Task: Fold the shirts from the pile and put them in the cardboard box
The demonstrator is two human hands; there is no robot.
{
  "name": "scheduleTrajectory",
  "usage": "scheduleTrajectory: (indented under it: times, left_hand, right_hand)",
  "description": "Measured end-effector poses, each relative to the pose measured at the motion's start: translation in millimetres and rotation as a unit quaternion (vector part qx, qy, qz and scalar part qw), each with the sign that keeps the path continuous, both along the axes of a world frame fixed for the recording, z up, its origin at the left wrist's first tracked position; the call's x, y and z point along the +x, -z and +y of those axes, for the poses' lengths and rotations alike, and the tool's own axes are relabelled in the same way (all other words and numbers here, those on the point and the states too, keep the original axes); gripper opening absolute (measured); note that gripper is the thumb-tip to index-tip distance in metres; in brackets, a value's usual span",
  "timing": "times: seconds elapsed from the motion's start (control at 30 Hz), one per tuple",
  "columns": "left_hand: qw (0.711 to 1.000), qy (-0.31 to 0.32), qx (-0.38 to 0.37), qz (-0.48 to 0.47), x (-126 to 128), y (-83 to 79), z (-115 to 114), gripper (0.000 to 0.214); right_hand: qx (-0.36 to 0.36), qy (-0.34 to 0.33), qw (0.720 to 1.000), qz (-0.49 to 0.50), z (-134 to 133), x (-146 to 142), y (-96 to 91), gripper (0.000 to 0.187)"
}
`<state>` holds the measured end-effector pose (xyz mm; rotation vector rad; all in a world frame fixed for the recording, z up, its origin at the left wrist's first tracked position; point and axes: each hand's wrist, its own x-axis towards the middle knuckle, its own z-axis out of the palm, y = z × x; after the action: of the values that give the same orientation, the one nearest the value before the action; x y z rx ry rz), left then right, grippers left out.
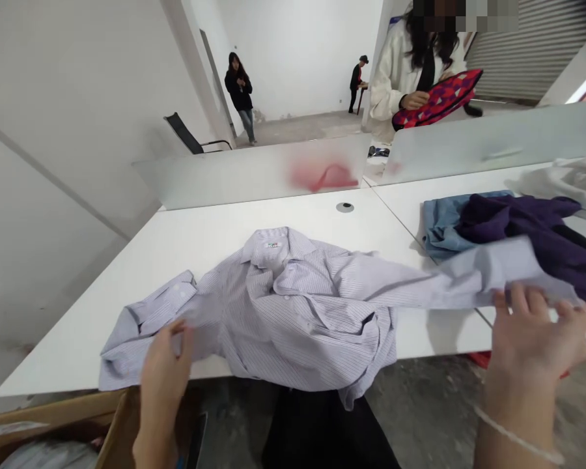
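Observation:
A striped, light lilac button-up shirt (303, 326) lies crumpled on the white table (215, 228), collar toward the far side. One sleeve is drawn out to the right, its end raised off the table; my right hand (537, 329) grips it near the cuff, fingers curled over the cloth. The other sleeve is folded back on itself at the left. Bent over that sleeve is my left hand (168, 358), thumb and fingers closed on the fabric near the table's front edge. The shirt's lower hem hangs over that edge.
Folded blue cloth (439, 221) and a purple garment (512, 221) lie at the right. A cardboard box (114, 423) stands below left. A frosted divider (254, 169) runs behind the table; past it a person holds a red patterned pouch (439, 101).

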<state>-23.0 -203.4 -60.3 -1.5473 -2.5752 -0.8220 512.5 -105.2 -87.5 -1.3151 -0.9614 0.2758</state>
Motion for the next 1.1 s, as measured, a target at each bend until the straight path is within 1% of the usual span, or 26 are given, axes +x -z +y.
scheduleTrajectory:
  times: [0.03, 0.1, 0.13, 0.17, 0.2, 0.23, 0.27, 0.3, 0.33, 0.4, 0.43, 0.5, 0.57, 0.63, 0.7, 0.77, 0.8, 0.83, 0.87, 0.9, 0.93, 0.97, 1.0, 1.03, 1.07, 1.1]
  left_hand:
    - [0.998, 0.058, -0.003, 0.003, 3.7, 6.3, 13.8, 0.05]
    - [0.988, 0.147, -0.025, 0.028, 14.0, 21.9, 44.6, 0.05]
    - [0.98, 0.187, -0.048, 0.049, 20.9, 30.0, 60.4, 0.048]
    - [0.968, 0.228, -0.075, 0.075, 28.6, 37.6, 75.7, 0.046]
    - [0.954, 0.264, -0.102, 0.102, 36.6, 44.4, 90.3, 0.046]
    - [0.94, 0.291, -0.125, 0.13, 44.3, 50.3, 103.9, 0.048]
    - [0.928, 0.308, -0.139, 0.158, 51.2, 55.1, 116.6, 0.051]
    - [0.92, 0.315, -0.146, 0.183, 56.9, 58.9, 128.7, 0.054]
    - [0.915, 0.314, -0.147, 0.204, 60.9, 61.4, 140.5, 0.056]
    - [0.911, 0.313, -0.143, 0.226, 63.7, 62.7, 164.1, 0.056]
    - [0.909, 0.319, -0.142, 0.229, 62.8, 61.7, 176.2, 0.056]
    - [0.904, 0.334, -0.14, 0.228, 57.6, 56.6, 200.5, 0.054]
    - [0.898, 0.351, -0.139, 0.225, 50.3, 48.9, 223.3, 0.053]
    - [0.893, 0.365, -0.141, 0.223, 44.3, 40.2, 241.8, 0.051]
    - [0.889, 0.373, -0.142, 0.223, 42.2, 32.2, 254.0, 0.051]
    - [0.889, 0.372, -0.14, 0.227, 45.3, 26.6, 258.8, 0.051]
    - [0.89, 0.369, -0.137, 0.229, 48.4, 25.1, 258.4, 0.051]
    - [0.892, 0.364, -0.133, 0.232, 52.3, 24.4, 256.3, 0.051]
    - [0.896, 0.356, -0.13, 0.233, 56.5, 24.2, 252.2, 0.05]
    - [0.9, 0.346, -0.126, 0.235, 60.7, 24.3, 246.0, 0.05]
    - [0.904, 0.335, -0.123, 0.235, 64.7, 24.3, 237.4, 0.05]
    - [0.907, 0.325, -0.121, 0.237, 68.4, 23.7, 226.3, 0.049]
    - [0.91, 0.319, -0.119, 0.237, 71.7, 22.5, 212.3, 0.047]
    - [0.912, 0.318, -0.112, 0.234, 75.0, 20.6, 195.2, 0.045]
    - [0.913, 0.322, -0.105, 0.229, 78.5, 18.4, 175.4, 0.042]
    - [0.914, 0.334, -0.086, 0.215, 82.4, 16.3, 153.4, 0.039]
  right_hand:
    - [0.003, 0.026, 0.999, 0.025, -8.8, -8.6, 3.6, 0.058]
    - [0.022, 0.065, 0.994, 0.081, -23.2, -34.6, 9.8, 0.071]
    - [0.013, 0.074, 0.996, 0.046, -27.7, -48.1, 13.1, 0.074]
    - [-0.009, 0.063, 0.998, -0.013, -30.0, -59.8, 17.1, 0.072]
    - [-0.04, 0.027, 0.996, -0.08, -30.2, -68.7, 21.9, 0.064]
    - [-0.075, -0.025, 0.986, -0.15, -28.5, -74.5, 27.6, 0.057]
    - [-0.11, -0.077, 0.967, -0.218, -25.4, -77.7, 33.8, 0.051]
    - [-0.137, -0.116, 0.942, -0.282, -21.6, -78.9, 39.9, 0.047]
    - [-0.154, -0.138, 0.918, -0.339, -17.7, -79.0, 45.4, 0.044]
    - [-0.172, -0.137, 0.879, -0.422, -11.6, -78.6, 51.7, 0.04]
    - [-0.184, -0.131, 0.864, -0.45, -10.0, -79.2, 52.0, 0.037]
    - [-0.203, -0.14, 0.838, -0.487, -9.6, -83.6, 47.4, 0.03]
    - [-0.204, -0.178, 0.817, -0.509, -11.6, -91.8, 39.5, 0.025]
    - [-0.181, -0.227, 0.807, -0.515, -13.1, -100.8, 32.0, 0.023]
    - [-0.155, -0.259, 0.812, -0.499, -10.5, -104.8, 25.6, 0.023]
    - [-0.139, -0.259, 0.832, -0.47, -0.5, -97.7, 18.0, 0.023]
    - [-0.132, -0.243, 0.849, -0.451, 7.7, -88.7, 12.9, 0.023]
    - [-0.127, -0.214, 0.869, -0.427, 17.8, -76.4, 6.8, 0.023]
    - [-0.121, -0.166, 0.895, -0.396, 29.2, -61.5, -0.3, 0.022]
    - [-0.112, -0.101, 0.922, -0.356, 40.9, -45.3, -8.2, 0.023]
    - [-0.102, -0.027, 0.945, -0.309, 52.0, -29.3, -16.4, 0.024]
    - [-0.087, 0.043, 0.96, -0.264, 61.2, -15.1, -24.3, 0.025]
    - [-0.068, 0.099, 0.965, -0.231, 67.6, -4.1, -31.3, 0.027]
    - [-0.05, 0.135, 0.966, -0.215, 70.8, 2.8, -36.7, 0.03]
    - [-0.035, 0.143, 0.965, -0.216, 70.5, 5.0, -40.1, 0.031]
    - [-0.031, 0.119, 0.964, -0.234, 67.2, 2.9, -41.1, 0.032]
